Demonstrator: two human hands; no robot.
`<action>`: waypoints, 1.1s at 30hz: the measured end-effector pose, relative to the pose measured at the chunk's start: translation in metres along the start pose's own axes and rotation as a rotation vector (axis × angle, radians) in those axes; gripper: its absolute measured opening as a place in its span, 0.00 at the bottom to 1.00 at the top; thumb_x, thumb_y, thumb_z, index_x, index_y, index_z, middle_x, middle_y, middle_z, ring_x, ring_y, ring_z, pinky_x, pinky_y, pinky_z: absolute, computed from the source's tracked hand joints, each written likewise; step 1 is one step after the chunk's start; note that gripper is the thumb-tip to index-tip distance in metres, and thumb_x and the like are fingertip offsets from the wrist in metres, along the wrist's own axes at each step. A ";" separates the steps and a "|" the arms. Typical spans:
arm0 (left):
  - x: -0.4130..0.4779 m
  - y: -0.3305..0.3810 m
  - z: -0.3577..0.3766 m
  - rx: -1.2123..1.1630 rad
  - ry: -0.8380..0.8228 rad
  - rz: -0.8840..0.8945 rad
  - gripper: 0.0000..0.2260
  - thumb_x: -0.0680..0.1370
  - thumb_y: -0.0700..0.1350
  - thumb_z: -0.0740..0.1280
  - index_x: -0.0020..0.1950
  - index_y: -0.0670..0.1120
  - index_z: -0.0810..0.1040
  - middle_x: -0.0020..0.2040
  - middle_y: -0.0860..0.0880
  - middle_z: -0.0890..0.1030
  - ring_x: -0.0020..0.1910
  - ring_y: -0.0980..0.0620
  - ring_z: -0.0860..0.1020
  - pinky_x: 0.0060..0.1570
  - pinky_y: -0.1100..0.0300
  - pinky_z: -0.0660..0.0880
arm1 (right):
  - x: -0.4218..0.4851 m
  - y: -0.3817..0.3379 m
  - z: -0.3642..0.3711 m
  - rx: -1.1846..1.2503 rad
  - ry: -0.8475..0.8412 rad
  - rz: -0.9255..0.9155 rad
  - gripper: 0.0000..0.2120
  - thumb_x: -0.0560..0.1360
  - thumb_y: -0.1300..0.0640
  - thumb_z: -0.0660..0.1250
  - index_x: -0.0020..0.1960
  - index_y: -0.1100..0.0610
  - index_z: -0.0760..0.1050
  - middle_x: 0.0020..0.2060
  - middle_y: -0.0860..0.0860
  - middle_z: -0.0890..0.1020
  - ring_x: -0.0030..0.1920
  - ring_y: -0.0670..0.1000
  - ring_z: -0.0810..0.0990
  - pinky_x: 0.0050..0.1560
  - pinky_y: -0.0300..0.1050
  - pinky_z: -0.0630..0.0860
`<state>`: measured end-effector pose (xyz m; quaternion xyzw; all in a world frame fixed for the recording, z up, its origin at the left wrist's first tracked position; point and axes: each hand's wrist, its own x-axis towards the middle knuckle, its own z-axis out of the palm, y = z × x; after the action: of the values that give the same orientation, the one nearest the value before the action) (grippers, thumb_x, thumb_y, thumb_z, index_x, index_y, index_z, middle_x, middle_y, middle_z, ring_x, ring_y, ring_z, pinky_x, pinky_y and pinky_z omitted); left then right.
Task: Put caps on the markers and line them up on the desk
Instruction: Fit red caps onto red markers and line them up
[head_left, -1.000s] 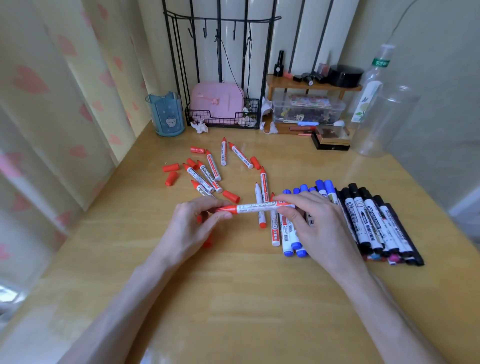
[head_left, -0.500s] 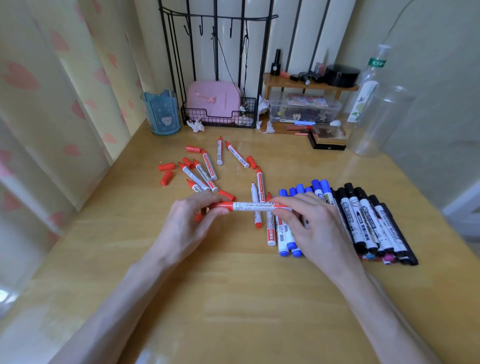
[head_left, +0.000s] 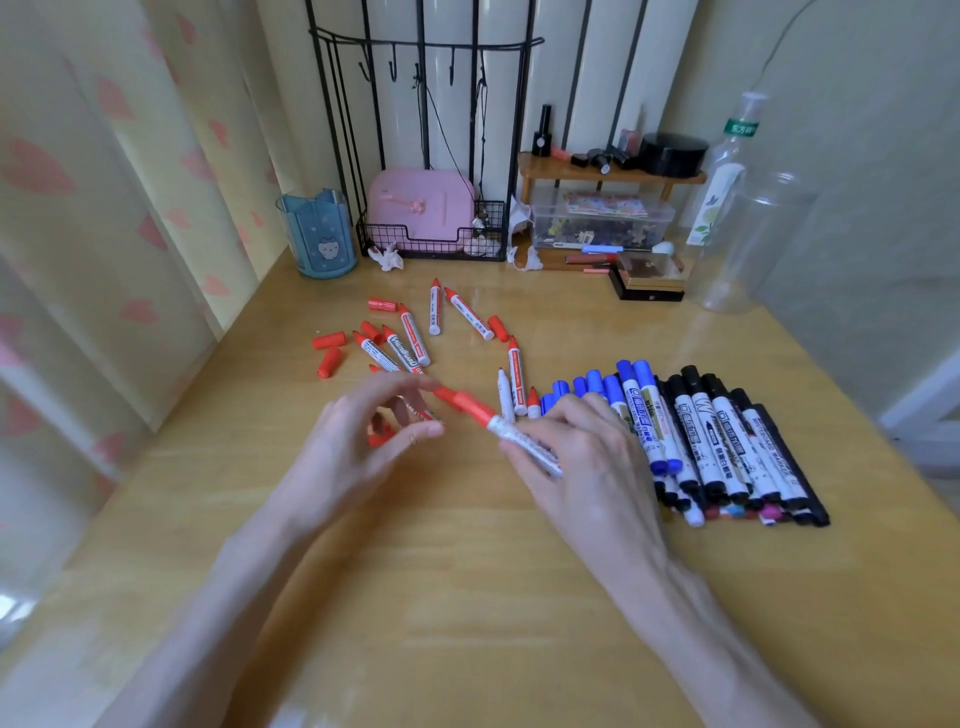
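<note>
Off to the left of the left hand lie loose red plastic caps (head_left: 328, 340), short ribbed cylinders. Beyond its fingertips, red-tipped white whiteboard markers (head_left: 410, 340) point every way on the glossy yellow wooden tabletop (head_left: 467, 597).

The left hand (head_left: 363, 441) has its fingers loosely curved and spread, closed on nothing I can make out. A red shape shows through the gap beneath it, probably a cap on the tabletop. Its index fingertip is just beside the cap end of the red-capped white marker (head_left: 470, 407); I cannot tell whether they touch.

The right hand (head_left: 582, 457) grips that marker's smooth printed barrel. The marker's long axis slants from far-left down to near-right.

Just beyond the right hand's fingers stand a few lined red markers (head_left: 514, 382). To their right are the blue-capped markers (head_left: 641, 410) and then the black-capped markers (head_left: 727, 441), all packed side by side with their long axes running away from the person.

The capping looks done. I judge the next step is to swing the held marker parallel to that row and lay it against the red ones. The right hand is the nearer one.
</note>
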<state>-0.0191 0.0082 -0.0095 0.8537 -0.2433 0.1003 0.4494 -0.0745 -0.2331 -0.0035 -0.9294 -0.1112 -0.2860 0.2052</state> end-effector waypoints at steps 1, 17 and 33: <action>-0.001 -0.005 -0.007 0.070 0.004 -0.036 0.18 0.75 0.67 0.71 0.57 0.57 0.81 0.45 0.54 0.80 0.42 0.50 0.79 0.41 0.59 0.75 | 0.001 0.002 -0.001 -0.017 0.021 0.037 0.05 0.75 0.50 0.76 0.46 0.51 0.86 0.36 0.46 0.75 0.41 0.52 0.71 0.40 0.50 0.73; -0.024 -0.021 -0.073 0.409 -0.224 -0.408 0.30 0.56 0.80 0.72 0.38 0.54 0.79 0.32 0.62 0.78 0.33 0.59 0.74 0.33 0.61 0.69 | 0.005 0.013 -0.002 -0.065 0.071 0.159 0.08 0.76 0.50 0.75 0.43 0.53 0.82 0.32 0.45 0.72 0.39 0.52 0.70 0.38 0.47 0.67; -0.028 -0.044 -0.078 0.430 -0.153 -0.523 0.09 0.73 0.51 0.80 0.48 0.57 0.83 0.42 0.57 0.83 0.43 0.55 0.82 0.50 0.52 0.80 | 0.010 0.020 -0.009 -0.082 0.110 0.248 0.08 0.76 0.50 0.73 0.41 0.53 0.81 0.29 0.44 0.72 0.37 0.54 0.72 0.39 0.47 0.69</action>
<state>-0.0173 0.1020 -0.0073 0.9673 -0.0227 -0.0335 0.2502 -0.0645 -0.2545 0.0026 -0.9265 0.0278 -0.3132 0.2068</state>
